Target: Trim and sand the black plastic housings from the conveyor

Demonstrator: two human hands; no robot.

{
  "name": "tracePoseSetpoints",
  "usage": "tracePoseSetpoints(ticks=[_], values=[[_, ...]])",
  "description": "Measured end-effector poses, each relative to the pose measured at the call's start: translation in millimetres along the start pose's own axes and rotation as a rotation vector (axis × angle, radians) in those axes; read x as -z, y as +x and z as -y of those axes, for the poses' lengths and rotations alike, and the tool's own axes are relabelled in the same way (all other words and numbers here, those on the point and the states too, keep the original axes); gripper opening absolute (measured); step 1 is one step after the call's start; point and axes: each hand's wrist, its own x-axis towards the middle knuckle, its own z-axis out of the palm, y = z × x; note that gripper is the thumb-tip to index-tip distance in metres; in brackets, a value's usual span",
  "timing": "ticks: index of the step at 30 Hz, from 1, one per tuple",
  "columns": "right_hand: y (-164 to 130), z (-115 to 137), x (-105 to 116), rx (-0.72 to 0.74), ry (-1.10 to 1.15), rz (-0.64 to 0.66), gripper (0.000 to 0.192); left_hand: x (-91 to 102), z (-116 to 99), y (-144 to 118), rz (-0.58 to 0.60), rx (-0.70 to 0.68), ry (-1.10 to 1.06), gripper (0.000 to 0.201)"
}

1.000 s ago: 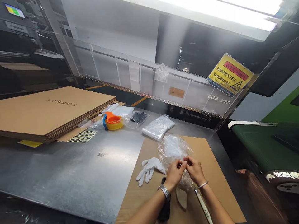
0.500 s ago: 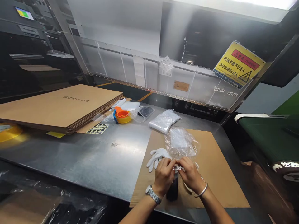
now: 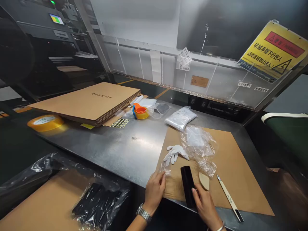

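On the near edge of the brown cardboard sheet that covers part of the steel bench, a slim black device lies flat, with its lower end over the bench edge. The right hand rests its fingers on the lower part of it, pressing lightly and not closed around it. The left hand pinches a small scrap of clear film between thumb and fingers, just left of the device. A white glove and a crumpled clear bag lie a little farther in; a small beige wedge and a white-handled knife are to the right.

The device looks stiff, smooth and probably glossy, so I judge it can slip from dry fingers and may scratch or crack if it drops. It seems better to hold it by its two long edges near the middle, not by the face. The film is very light, soft and clingy.
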Motion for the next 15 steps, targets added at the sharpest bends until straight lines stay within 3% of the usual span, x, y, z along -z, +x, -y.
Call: tracePoseSetpoints(ticks=[4,7,11,15], values=[[-12.1,10.1,-9.0,0.079,0.166,0.204,0.044,11.5,-7.0,1.2,0.167,0.030,-0.136,0.029],[-12.6,5.5,-26.4,0.048,0.200,0.253,0.052,20.0,-10.5,1.5,0.270,0.003,-0.215,0.029],[-10.0,-7.3,-38.1,0.026,0.139,0.141,0.055,22.5,-10.9,-6.0,0.319,-0.044,-0.193,0.029],[-17.3,-4.8,-41.1,0.083,-0.010,-0.003,0.046,11.8,-12.3,-20.4,0.234,-0.076,-0.039,0.031]])
